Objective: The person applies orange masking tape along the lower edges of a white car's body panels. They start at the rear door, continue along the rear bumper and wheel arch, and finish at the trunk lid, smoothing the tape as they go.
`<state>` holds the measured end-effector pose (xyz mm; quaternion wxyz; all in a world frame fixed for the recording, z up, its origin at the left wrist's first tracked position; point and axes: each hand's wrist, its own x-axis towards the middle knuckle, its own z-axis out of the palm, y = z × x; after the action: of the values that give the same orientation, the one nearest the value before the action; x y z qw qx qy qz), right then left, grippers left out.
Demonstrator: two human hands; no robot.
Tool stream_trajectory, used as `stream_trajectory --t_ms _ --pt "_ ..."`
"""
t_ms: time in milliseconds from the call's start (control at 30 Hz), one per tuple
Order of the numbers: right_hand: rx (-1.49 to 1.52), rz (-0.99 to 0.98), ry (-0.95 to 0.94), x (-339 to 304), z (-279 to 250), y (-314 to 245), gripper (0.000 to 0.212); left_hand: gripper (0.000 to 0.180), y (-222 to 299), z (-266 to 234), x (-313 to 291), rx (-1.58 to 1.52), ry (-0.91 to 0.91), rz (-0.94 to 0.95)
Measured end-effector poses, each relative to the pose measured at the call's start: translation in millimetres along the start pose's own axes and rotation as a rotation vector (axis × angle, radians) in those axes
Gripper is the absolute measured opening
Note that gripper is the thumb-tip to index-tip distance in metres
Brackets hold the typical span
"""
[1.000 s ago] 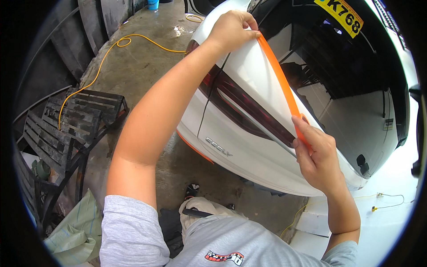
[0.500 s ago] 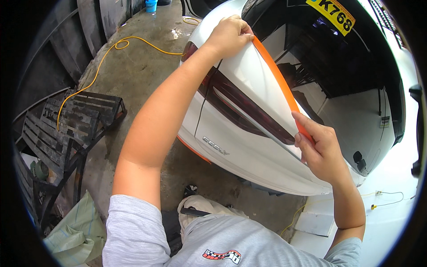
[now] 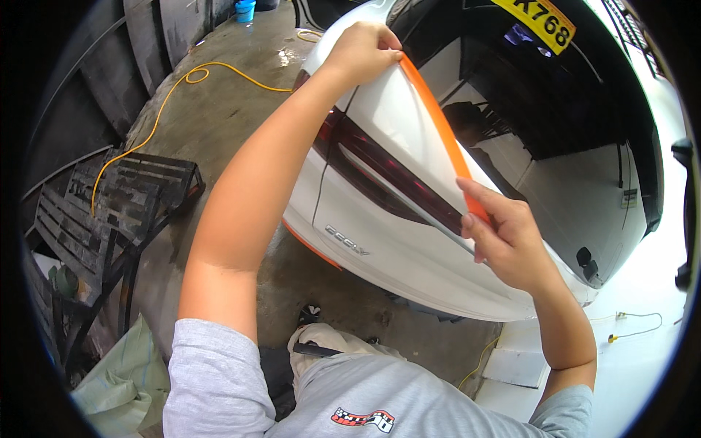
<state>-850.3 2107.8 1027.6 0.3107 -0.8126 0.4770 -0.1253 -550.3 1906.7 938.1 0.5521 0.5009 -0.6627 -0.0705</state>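
Note:
A long strip of orange tape (image 3: 432, 109) stretches between my two hands along the edge of the dark rear window (image 3: 555, 109) of a white car (image 3: 409, 248). My left hand (image 3: 363, 55) pinches its far end between thumb and fingers, close to the car's upper corner. Nearer to me, my right hand (image 3: 507, 235) grips the other end, with thumb and forefinger closed on it above the tail light (image 3: 394, 164). How much tape lies inside the right palm is hidden. Between the hands the strip looks taut; I cannot tell whether it touches the car.
A black slatted metal bench (image 3: 124, 190) stands at the left, with a yellow hose (image 3: 157, 120) trailing across the floor. A pale green sack (image 3: 120, 379) lies at the lower left. A blue bucket (image 3: 245, 10) sits at the far end. Orange edging (image 3: 314, 246) shows along the bumper.
Both hands and the tape have shifted slightly to the left in the view, and the car has drifted a little the same way. The hold of each hand is unchanged.

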Motion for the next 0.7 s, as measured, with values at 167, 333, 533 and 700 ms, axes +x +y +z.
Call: stream_trajectory --t_ms 167,333,533,700 --pt "0.082 -0.034 -0.020 -3.3 15.5 9.1 0.052 0.014 -3.3 17.3 -13.3 -0.123 0.152 -0.020" --pt "0.104 -0.049 -0.025 -3.7 23.8 12.2 0.053 0.007 10.5 39.0 -30.8 0.121 0.427 0.119" --pt "0.084 -0.031 0.017 -9.2 13.3 6.5 0.053 0.008 27.4 49.6 -36.0 0.227 0.489 -0.011" --pt "0.064 0.015 0.029 -8.8 -1.5 9.0 0.051 0.010 32.4 49.3 -35.9 0.279 0.448 -0.026"
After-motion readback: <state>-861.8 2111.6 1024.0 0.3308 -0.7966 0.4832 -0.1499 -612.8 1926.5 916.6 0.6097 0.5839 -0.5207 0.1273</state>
